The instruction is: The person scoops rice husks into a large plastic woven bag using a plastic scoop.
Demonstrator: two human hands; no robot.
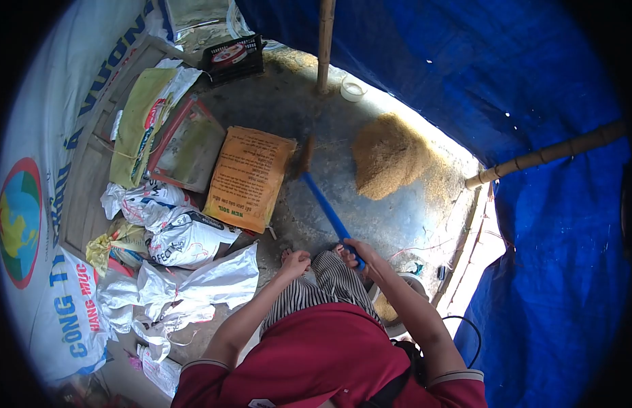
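Note:
My right hand is wrapped round the end of a long blue handle. The blue-handled tool reaches forward over the floor; its narrow brown head shows edge-on, between an orange printed sack and a heap of golden, grain-like material. My left hand rests by my knee with its fingers curled in and nothing showing in them. Striped trousers cover my legs between the two hands.
Sacks and white plastic sheets lie at left, beside a red-framed tray. A black crate and a white bowl stand farther back. Bamboo poles and blue tarpaulin border the floor. A bucket sits at my right.

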